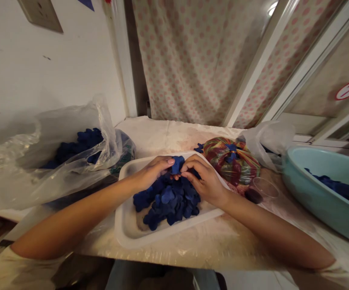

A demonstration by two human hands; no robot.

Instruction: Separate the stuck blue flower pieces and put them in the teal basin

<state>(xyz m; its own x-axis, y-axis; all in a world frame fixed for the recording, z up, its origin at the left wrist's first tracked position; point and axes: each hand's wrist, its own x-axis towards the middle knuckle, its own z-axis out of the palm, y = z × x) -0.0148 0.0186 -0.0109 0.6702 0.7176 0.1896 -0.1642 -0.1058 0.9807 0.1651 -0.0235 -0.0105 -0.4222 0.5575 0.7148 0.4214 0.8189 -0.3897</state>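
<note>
Pink polka-dot curtain [192,60] behind a counter covered in cloudy plastic sheet [168,135]. Soft dark-blue lump [177,164] sits above the middle of a white rectangular tray [168,235], pinched between both hands. Left hand [153,173] and right hand [203,179] are close together, fingers curled narrow around it. Heap of dark-blue pieces [166,201] lies in the tray just below. Right of the tray, a red-green bundle in tied clear plastic [231,163], a small clear cup [265,189], and a pale teal basin [307,177] holding blue pieces. Left, a clear plastic bag [56,125] with blue pieces inside.
</note>
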